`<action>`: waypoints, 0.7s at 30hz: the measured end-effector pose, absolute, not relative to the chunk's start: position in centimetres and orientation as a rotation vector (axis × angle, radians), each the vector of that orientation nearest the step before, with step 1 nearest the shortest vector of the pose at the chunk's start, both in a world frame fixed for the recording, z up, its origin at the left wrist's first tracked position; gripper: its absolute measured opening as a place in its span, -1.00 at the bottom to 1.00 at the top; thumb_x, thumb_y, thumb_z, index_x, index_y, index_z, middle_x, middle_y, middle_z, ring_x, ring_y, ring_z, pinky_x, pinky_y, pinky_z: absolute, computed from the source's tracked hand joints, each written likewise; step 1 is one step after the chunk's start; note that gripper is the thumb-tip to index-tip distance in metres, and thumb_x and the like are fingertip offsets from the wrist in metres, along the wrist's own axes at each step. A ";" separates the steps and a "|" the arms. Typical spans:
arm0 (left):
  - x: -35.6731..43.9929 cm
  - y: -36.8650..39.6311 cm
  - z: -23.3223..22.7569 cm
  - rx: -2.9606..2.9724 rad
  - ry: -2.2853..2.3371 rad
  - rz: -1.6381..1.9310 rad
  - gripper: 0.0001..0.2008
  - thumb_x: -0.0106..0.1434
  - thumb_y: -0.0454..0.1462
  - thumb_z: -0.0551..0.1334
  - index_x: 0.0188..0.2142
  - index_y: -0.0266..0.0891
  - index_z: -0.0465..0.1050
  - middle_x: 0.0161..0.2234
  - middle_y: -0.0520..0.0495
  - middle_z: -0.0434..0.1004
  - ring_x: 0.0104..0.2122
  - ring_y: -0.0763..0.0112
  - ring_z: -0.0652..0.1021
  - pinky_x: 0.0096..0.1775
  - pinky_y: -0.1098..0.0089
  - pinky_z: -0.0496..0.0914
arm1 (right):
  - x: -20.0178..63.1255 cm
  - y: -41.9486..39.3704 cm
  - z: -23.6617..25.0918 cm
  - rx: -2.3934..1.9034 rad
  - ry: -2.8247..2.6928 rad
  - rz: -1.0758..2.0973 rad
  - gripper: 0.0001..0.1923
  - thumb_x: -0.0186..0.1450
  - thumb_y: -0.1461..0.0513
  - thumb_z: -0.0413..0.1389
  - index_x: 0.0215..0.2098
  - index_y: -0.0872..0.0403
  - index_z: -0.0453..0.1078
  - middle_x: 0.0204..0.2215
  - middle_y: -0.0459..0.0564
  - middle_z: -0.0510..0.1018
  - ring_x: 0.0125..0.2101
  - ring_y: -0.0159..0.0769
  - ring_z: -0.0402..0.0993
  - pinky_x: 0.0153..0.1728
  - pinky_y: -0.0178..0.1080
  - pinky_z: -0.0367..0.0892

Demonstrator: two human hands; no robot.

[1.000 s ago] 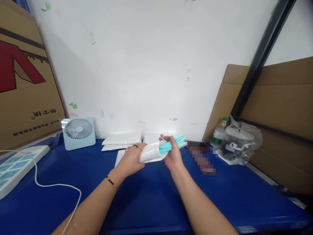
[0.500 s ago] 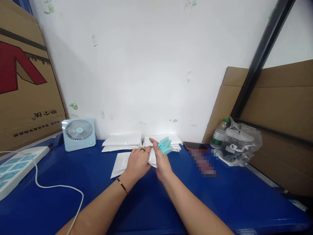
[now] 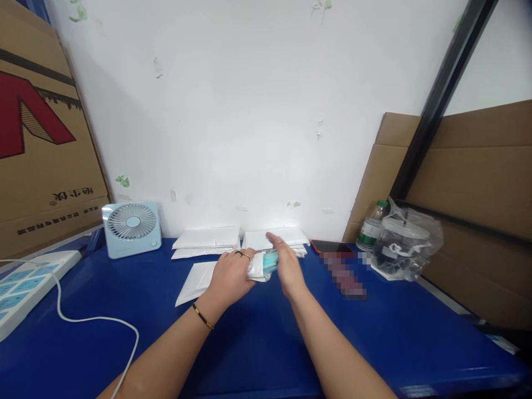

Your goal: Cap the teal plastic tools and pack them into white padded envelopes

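Observation:
My left hand [image 3: 233, 272] is closed around a white padded mailer [image 3: 195, 281], near its mouth on the right. Out of that mouth stick the ends of several teal items [image 3: 270, 261], partly blurred; their kind I cannot make out. My right hand [image 3: 288, 266] is held edge-up with straight fingers, its palm facing the teal ends and close against them. Whether the palm touches them is unclear. Behind both hands lie two stacks of white mailers, a left stack [image 3: 206, 238] and a right stack [image 3: 291, 237], against the wall.
A light blue fan [image 3: 132, 230] stands at the back left, near a power strip [image 3: 37, 282] with a white cable [image 3: 95, 318]. To the right are a phone [image 3: 331, 248], a bottle [image 3: 369, 228] and a bagged container [image 3: 405, 246]. Cardboard [image 3: 469, 210] flanks the blue table [image 3: 257, 354].
The teal items have gone deeper into the mailer, with less of them showing. My right hand has let go of them and straightened. The mailer has shifted slightly left.

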State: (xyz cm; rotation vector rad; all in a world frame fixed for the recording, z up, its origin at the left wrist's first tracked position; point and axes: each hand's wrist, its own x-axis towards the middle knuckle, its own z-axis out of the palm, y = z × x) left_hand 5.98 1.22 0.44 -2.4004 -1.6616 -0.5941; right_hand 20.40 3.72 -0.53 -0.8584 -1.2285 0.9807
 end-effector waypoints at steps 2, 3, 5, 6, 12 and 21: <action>6.0 1.3 0.1 -2.393 -1.657 -0.578 -0.63 0.05 -0.25 0.21 -0.11 -0.19 0.26 -0.23 -0.16 0.49 -0.17 0.12 0.47 -0.17 0.24 0.27 | 19.3 3.6 -1.4 -0.903 -1.315 1.070 -0.53 0.21 -0.08 0.00 -0.07 0.00 0.44 0.00 -0.02 0.43 0.07 -0.19 0.23 0.13 -0.15 0.01; 5.9 1.4 0.0 -2.399 -1.653 -0.569 -0.59 0.02 -0.27 0.22 -0.10 -0.19 0.25 -0.22 -0.16 0.49 -0.16 0.12 0.47 -0.17 0.24 0.27 | 18.9 3.5 -1.8 -0.903 -1.378 1.111 -0.52 0.21 -0.08 0.01 -0.05 0.00 0.42 0.02 -0.02 0.41 0.09 -0.19 0.21 0.15 -0.15 -0.03; 5.6 1.4 -0.1 -2.405 -1.663 -0.577 -0.59 -0.01 -0.28 0.22 -0.11 -0.20 0.26 -0.25 -0.16 0.49 -0.19 0.11 0.48 -0.20 0.24 0.27 | 18.7 3.5 -2.0 -0.872 -1.492 1.162 -0.50 0.24 -0.06 -0.03 0.03 -0.01 0.35 0.07 -0.02 0.35 0.13 -0.21 0.14 0.16 -0.15 -0.07; 5.5 1.4 0.0 -2.410 -1.674 -0.602 -0.60 -0.02 -0.28 0.22 -0.13 -0.20 0.27 -0.27 -0.15 0.49 -0.22 0.11 0.49 -0.22 0.25 0.28 | 19.0 3.5 -1.8 -0.852 -1.523 1.151 -0.51 0.27 -0.04 -0.07 0.07 -0.03 0.30 0.09 -0.03 0.32 0.14 -0.23 0.12 0.16 -0.15 -0.08; 4.2 0.2 2.6 -2.747 -1.626 -1.025 -0.48 -0.04 -0.25 0.24 -0.05 -0.16 0.17 -0.35 0.01 0.45 -0.38 0.32 0.47 -0.37 0.41 0.28 | 23.7 2.2 3.3 -0.669 -1.937 0.849 -0.76 0.21 0.24 0.03 -0.19 -0.02 0.46 -0.13 -0.03 0.39 -0.11 -0.24 0.31 -0.08 -0.21 0.21; 3.4 -0.5 5.6 -3.256 -1.294 -1.279 -0.43 0.00 -0.30 0.23 0.02 -0.17 0.11 -0.16 -0.02 0.38 -0.27 0.42 0.43 -0.24 0.41 0.34 | 24.8 0.6 11.1 -0.666 -2.497 0.610 -0.64 -0.04 0.42 0.14 -0.28 0.03 0.53 -0.38 -0.08 0.44 -0.55 -0.45 0.33 -0.51 -0.34 0.26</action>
